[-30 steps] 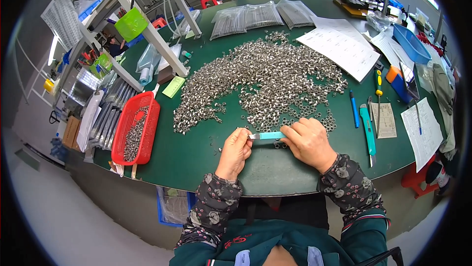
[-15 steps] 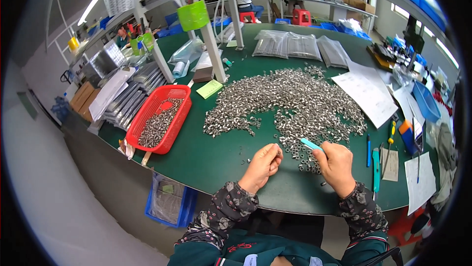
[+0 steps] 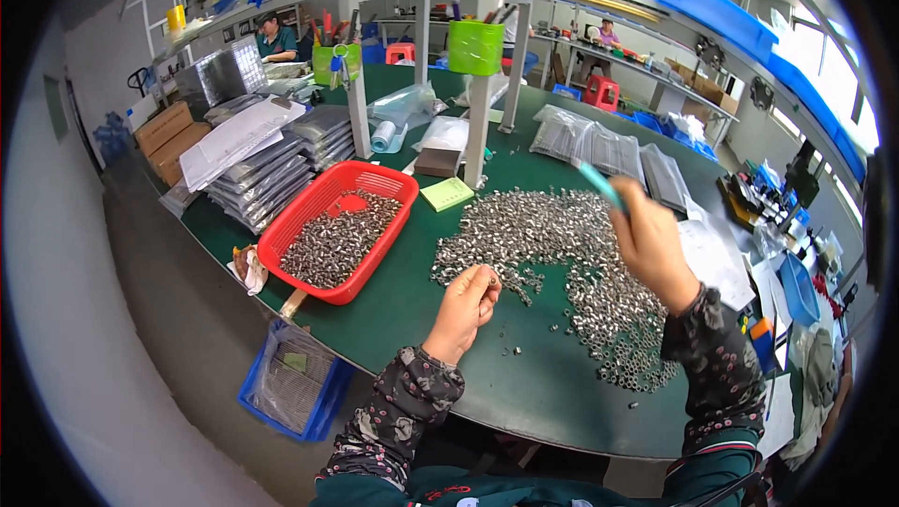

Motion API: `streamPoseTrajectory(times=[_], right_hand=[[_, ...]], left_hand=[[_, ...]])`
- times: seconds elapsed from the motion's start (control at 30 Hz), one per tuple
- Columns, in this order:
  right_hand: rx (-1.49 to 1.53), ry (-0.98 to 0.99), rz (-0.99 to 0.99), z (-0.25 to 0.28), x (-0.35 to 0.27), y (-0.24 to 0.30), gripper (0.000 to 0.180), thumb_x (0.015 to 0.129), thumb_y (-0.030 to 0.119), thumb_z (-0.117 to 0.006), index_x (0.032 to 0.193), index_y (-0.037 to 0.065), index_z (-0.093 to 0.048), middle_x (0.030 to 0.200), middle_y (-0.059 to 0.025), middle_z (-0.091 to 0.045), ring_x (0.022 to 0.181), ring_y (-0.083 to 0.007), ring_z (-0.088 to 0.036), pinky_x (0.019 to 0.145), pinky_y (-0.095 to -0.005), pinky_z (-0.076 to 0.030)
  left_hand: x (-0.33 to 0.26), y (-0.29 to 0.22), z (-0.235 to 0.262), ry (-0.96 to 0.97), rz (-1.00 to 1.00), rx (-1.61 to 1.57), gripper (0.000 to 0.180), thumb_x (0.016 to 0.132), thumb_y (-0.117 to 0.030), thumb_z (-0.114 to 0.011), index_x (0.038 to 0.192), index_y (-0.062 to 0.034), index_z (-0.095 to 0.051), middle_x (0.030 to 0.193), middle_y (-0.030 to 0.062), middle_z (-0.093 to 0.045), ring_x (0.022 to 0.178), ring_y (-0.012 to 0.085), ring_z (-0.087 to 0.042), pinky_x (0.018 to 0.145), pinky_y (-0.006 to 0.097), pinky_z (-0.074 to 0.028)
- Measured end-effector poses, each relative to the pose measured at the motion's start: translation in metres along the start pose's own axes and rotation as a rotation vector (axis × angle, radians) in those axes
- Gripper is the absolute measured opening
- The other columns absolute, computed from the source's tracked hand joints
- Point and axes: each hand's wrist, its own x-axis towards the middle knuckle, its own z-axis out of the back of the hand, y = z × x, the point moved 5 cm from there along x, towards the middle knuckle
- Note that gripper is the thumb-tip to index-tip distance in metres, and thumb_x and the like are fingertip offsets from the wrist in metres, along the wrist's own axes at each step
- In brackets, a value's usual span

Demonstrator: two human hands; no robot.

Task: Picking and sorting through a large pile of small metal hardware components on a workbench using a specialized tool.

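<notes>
Left hand [image 3: 465,308]: rested low on the green surface [image 3: 543,385], grip pinched narrow on one small metal part [image 3: 491,274] between fingertips, at the near edge of the parts heap [image 3: 562,245]. Right hand [image 3: 653,245]: raised above the heap, grip closed on a teal tool [image 3: 600,185], which is tilted up and away from the palm. Heap: small silvery parts, spread loose across the middle of the surface, with stray pieces scattered toward the near rim. Red basket [image 3: 309,207]: placed left of the heap, partly filled with like parts. Yellow notepad [image 3: 447,193]: laid between basket and heap, beside a white post [image 3: 482,86]. Clear bags [image 3: 590,146]: stacked beyond the heap. Blue crate [image 3: 290,385]: set on the floor below the near left rim.
</notes>
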Motion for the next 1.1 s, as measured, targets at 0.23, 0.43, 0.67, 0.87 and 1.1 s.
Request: streamPoseTrajectory(times=[0.23, 0.43, 0.67, 0.87, 1.1], right_hand=[[-0.407, -0.318, 0.36, 0.011, 0.165, -0.001, 0.015, 0.082, 0.008, -0.05, 0.097, 0.006, -0.047, 0.084, -0.0128, -0.055, 0.082, -0.0319, -0.054, 0.067, -0.0404, -0.044], [-0.744, -0.425, 0.232, -0.008, 0.255, -0.007, 0.02, 0.073, 0.006, -0.058, 0.092, 0.013, -0.061, 0.086, -0.0057, -0.056, 0.086, -0.0254, -0.053, 0.069, -0.0368, -0.046], [-0.512, -0.186, 0.445, -0.059, 0.299, -0.027, 0.033, 0.069, -0.005, -0.055, 0.094, 0.014, -0.066, 0.099, -0.0061, -0.056, 0.102, -0.0263, -0.049, 0.084, -0.0353, -0.042], [-0.053, -0.303, 0.419, -0.032, 0.288, -0.033, 0.066, 0.055, -0.02, -0.035, 0.11, 0.009, -0.059, 0.115, -0.016, -0.054, 0.114, -0.0306, -0.046, 0.1, -0.0333, -0.033], [-0.15, -0.005, 0.532, 0.05, 0.06, 0.092, 0.008, 0.072, 0.002, -0.052, 0.08, 0.002, -0.054, 0.084, -0.008, -0.06, 0.079, -0.0222, -0.059, 0.074, -0.0309, -0.047]], left_hand=[[0.003, 0.02, 0.015, -0.03, 0.11, -0.029, 0.027, 0.094, -0.028, -0.044, 0.08, -0.0062, -0.05, 0.064, -0.0013, -0.045, 0.044, 0.0008, -0.032, 0.038, 0.015, -0.022], [0.0, 0.03, 0.013, 0.006, 0.181, -0.018, 0.027, 0.094, -0.029, -0.043, 0.08, -0.0062, -0.05, 0.066, -0.0017, -0.045, 0.044, 0.0006, -0.029, 0.038, 0.015, -0.021], [-0.007, 0.036, 0.009, 0.023, 0.289, -0.031, 0.028, 0.093, -0.032, -0.045, 0.08, -0.0082, -0.051, 0.065, -0.0034, -0.043, 0.046, 0.0007, -0.029, 0.04, 0.016, -0.022], [-0.007, 0.038, 0.006, 0.012, 0.312, -0.061, 0.026, 0.094, -0.028, -0.044, 0.079, -0.0074, -0.051, 0.066, -0.0011, -0.046, 0.045, 0.0012, -0.03, 0.039, 0.015, -0.021], [-0.005, 0.035, 0.029, -0.061, 0.239, -0.021, 0.021, 0.092, -0.025, -0.048, 0.08, -0.0089, -0.054, 0.068, -0.0008, -0.049, 0.049, 0.0018, -0.037, 0.038, 0.014, -0.024]])
